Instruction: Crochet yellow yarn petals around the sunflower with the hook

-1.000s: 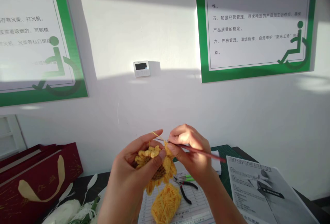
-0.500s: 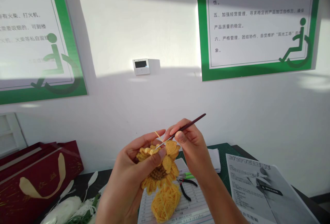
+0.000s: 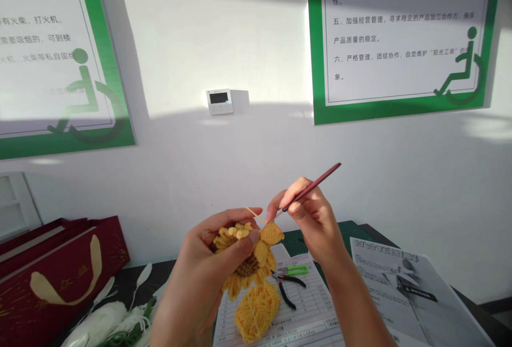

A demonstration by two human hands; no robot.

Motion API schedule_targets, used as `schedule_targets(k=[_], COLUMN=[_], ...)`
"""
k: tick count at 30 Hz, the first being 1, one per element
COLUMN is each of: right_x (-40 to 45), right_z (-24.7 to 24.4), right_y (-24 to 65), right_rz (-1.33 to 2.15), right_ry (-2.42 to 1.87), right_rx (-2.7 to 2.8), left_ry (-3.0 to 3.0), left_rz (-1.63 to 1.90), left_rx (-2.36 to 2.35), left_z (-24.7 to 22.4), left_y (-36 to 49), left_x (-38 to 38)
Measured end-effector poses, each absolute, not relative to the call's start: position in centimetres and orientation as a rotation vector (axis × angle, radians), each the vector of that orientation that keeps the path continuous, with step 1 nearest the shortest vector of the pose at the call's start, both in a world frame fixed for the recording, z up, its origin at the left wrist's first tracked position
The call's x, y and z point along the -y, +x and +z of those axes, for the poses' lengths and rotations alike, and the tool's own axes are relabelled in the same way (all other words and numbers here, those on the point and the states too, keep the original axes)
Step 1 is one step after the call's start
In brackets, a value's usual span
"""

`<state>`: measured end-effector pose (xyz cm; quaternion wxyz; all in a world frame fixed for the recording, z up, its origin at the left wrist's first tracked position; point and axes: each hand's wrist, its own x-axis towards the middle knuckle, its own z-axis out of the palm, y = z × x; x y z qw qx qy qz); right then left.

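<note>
Yellow crochet sunflower (image 3: 248,261) sat clamped in my left hand (image 3: 208,267), my fingers curled around its petals and brown centre, with a strand of pale yellow yarn (image 3: 254,215) drawn taut over my forefinger. My right hand (image 3: 308,214) pinched a slim red crochet hook (image 3: 316,183), its tip at the sunflower's upper petals, and my hands stood just apart. Below them, a yellow yarn skein (image 3: 258,312) lay on a printed form (image 3: 308,315), beside pliers (image 3: 286,289) and green-handled snips (image 3: 294,270). A green cutting mat (image 3: 320,236) showed behind the form, and a printed sheet (image 3: 408,288) lay to the right.
</note>
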<state>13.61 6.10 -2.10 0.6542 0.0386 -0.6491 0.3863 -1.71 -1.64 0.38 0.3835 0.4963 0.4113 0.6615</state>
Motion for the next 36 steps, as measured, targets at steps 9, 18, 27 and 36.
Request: schedule_targets(k=[9, 18, 27, 36], right_x=[-5.8, -5.7, -6.0, -5.2], right_z=[-2.2, -2.1, -2.3, -2.1], right_y=[13.8, 13.5, 14.1, 14.7], right_rz=[0.769, 0.842, 0.768, 0.128], right_ry=[0.0, 0.022, 0.024, -0.008], right_rx=[1.501, 1.478, 1.564, 1.817], left_ry=[1.26, 1.253, 1.278, 1.281], left_rz=[1.737, 1.774, 1.729, 1.751], left_rx=[-1.038, -1.028, -1.045, -1.039], left_z=[0.5, 0.5, 0.3, 0.2], left_y=[-1.3, -1.1, -1.4, -1.4], left_x=[1.9, 1.9, 1.7, 1.5])
